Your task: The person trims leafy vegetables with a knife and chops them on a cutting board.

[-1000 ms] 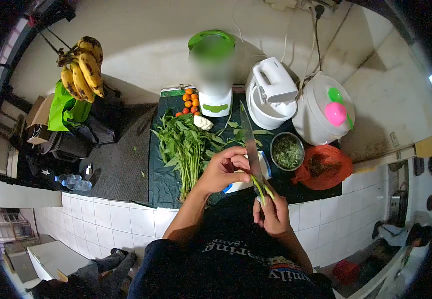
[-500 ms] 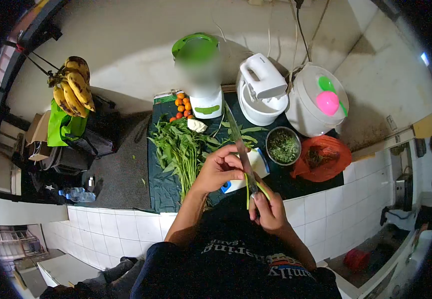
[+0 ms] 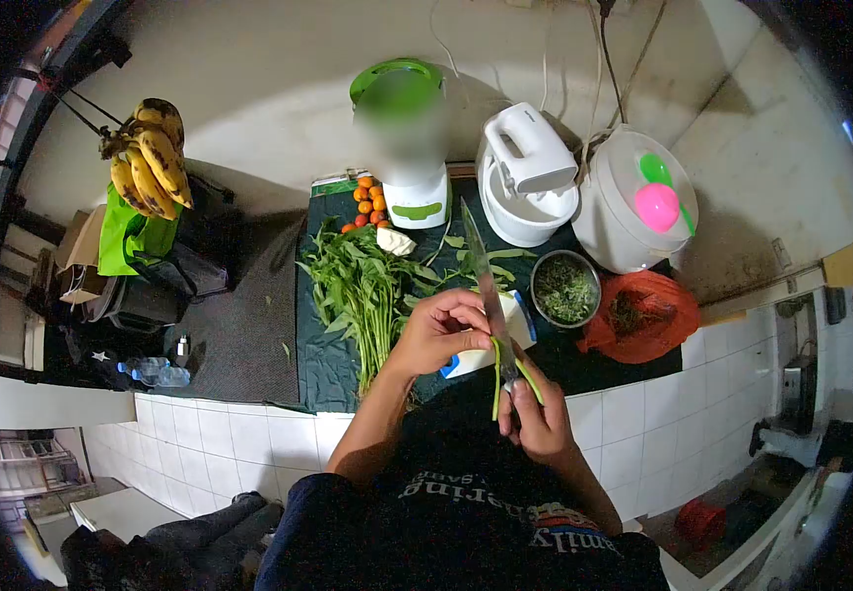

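Observation:
A thin green stem [image 3: 496, 382] hangs from the closed fingers of my left hand [image 3: 443, 335]. My right hand [image 3: 539, 414] is closed round the handle of a long knife [image 3: 490, 286], whose blade points up and away, passing beside my left fingertips. A second length of green stem [image 3: 529, 380] runs along the knife near my right fingers. Behind the hands, a white board [image 3: 515, 320] with blue corners is partly hidden. Left of my left hand lies a big bunch of leafy greens [image 3: 362, 295], stems toward me.
Beyond are orange fruits [image 3: 365, 202], a white piece of food [image 3: 395, 241], a blender [image 3: 417, 202], a mixer [image 3: 530, 158] and a lidded white container [image 3: 623, 231]. At right stand a bowl of cut greens [image 3: 565, 289] and a red bag [image 3: 643, 320]. A person's legs [image 3: 200, 537] show lower left.
The view has shifted a little. Compared with a second ago, the stem at my left fingers hangs more steeply down beside the knife. Both hands keep their grips.

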{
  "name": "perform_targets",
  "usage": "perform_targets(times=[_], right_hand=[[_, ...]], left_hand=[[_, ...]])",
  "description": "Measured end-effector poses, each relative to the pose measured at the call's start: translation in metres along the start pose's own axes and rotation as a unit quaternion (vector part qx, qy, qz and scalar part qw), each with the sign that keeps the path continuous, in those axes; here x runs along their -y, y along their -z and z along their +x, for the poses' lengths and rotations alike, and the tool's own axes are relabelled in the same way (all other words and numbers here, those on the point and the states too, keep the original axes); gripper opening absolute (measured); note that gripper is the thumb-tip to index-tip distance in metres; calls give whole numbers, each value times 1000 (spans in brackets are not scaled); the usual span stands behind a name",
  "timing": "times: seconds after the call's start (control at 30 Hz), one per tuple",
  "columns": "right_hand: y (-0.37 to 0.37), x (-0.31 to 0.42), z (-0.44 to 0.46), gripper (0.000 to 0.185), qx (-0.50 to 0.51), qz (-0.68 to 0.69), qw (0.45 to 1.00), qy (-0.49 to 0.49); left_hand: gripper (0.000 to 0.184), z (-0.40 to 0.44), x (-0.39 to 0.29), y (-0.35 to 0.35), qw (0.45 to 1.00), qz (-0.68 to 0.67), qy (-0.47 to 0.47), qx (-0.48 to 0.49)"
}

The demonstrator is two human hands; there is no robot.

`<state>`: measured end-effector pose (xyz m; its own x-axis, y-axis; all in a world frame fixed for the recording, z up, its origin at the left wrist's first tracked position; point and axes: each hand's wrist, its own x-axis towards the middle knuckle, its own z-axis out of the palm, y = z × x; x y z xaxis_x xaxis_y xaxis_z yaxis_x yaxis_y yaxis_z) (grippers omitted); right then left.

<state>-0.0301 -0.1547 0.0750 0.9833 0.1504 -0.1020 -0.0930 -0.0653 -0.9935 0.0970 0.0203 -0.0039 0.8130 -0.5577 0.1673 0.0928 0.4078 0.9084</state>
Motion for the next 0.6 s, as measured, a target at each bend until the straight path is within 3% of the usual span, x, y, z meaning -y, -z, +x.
perform_targets(times=[0.17, 0.27, 0.6], right_hand=[[0, -1, -1, 48, 12, 5, 1000, -21], [-2, -1, 0, 48, 16, 6, 1000, -18], [-4, -1, 4, 49, 34, 3, 998, -59]], left_hand=[[47, 2, 1, 1, 1000, -2, -17, -5], [60, 3, -2, 3, 999, -30, 27, -8], [70, 6, 8, 2, 997, -69, 15, -28]])
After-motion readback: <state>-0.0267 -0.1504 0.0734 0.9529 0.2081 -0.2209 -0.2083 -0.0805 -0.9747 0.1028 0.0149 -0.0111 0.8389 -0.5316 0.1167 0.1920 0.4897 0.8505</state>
